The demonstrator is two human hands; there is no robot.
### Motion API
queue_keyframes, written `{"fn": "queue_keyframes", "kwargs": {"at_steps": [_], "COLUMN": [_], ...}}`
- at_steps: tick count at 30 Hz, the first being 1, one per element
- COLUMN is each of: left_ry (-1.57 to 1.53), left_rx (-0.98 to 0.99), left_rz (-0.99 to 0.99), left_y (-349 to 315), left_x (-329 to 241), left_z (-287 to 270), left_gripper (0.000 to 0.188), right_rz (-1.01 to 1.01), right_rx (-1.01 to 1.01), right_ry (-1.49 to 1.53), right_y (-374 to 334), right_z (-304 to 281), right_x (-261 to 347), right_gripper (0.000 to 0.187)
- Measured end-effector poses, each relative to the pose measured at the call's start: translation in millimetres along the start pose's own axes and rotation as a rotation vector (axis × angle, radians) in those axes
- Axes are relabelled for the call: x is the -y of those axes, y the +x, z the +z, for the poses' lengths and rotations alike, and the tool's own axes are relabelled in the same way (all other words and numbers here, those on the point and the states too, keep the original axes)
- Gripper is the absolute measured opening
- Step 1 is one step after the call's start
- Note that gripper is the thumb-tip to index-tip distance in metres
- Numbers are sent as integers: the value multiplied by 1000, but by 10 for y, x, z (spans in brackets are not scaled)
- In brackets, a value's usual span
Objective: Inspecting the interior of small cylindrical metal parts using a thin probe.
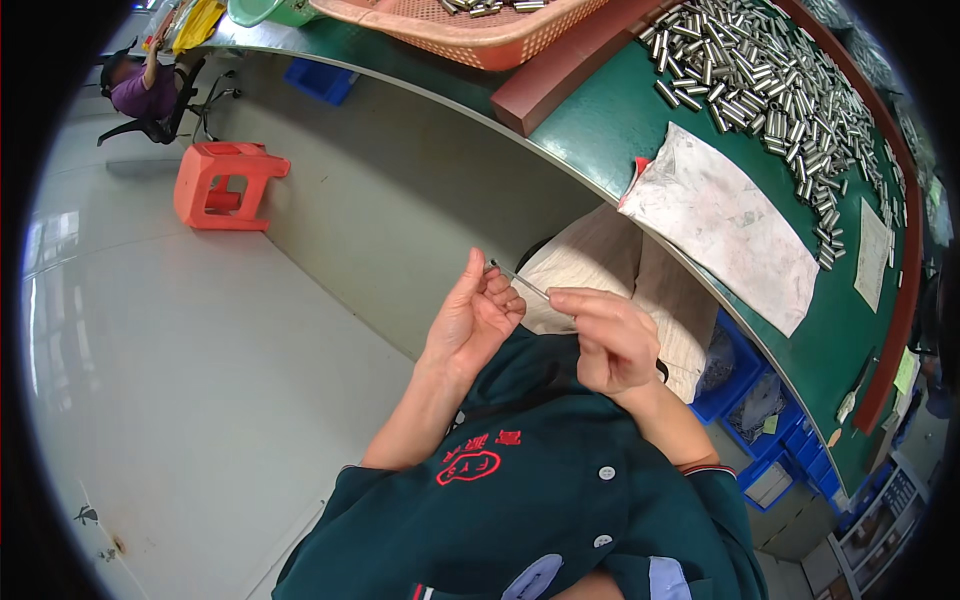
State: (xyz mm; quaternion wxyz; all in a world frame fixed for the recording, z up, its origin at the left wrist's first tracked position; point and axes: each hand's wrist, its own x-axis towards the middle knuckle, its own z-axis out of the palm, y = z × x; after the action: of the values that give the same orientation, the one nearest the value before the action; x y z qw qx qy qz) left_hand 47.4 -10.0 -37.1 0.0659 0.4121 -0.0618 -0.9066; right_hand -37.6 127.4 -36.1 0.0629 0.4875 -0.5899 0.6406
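A thin metal rod [520,279] is held in the air above the person's lap, in front of the dark green shirt [560,490]. The left hand [475,315] pinches its upper end between thumb and fingertips; the right hand [605,340] pinches the lower end, fingers curled in. Behind the hands a beige cloth [600,265] lies over the lap. Further out, the green table [600,125] carries a stained white sheet [725,220] and a heap of short metal tubes [770,90]. Blue bins [770,420] stand under the table, and an orange stool [225,185] stands on the floor.
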Motion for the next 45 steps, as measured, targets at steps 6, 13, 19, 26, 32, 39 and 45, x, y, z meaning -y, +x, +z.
{"fn": "queue_keyframes", "kwargs": {"at_steps": [6, 13, 19, 26, 32, 39, 45], "left_ry": [-41, 602, 1540, 2138, 2508, 873, 615], "left_rx": [117, 187, 721, 853, 457, 534, 461], "left_rz": [-51, 441, 1543, 1525, 1571, 538, 319], "left_y": [15, -105, -167, 234, -48, -24, 17], "left_x": [-21, 117, 259, 354, 40, -121, -153], "left_z": [-35, 297, 1146, 1528, 1534, 998, 789], "left_gripper": [29, 22, 19, 17, 18, 15, 22], "right_rz": [13, -125, 5, 100, 213, 332, 369], "right_rx": [-151, -533, -913, -867, -848, -789, -812], "right_ry": [69, 46, -39, -53, 22, 131, -1], "right_y": [-74, 60, 246, 255, 267, 324, 293], "right_z": [37, -404, -911, -926, -993, -1062, -1112], "right_x": [-41, 115, 32, 69, 84, 106, 159], "right_gripper": [9, 13, 12, 10, 9, 10, 11]}}
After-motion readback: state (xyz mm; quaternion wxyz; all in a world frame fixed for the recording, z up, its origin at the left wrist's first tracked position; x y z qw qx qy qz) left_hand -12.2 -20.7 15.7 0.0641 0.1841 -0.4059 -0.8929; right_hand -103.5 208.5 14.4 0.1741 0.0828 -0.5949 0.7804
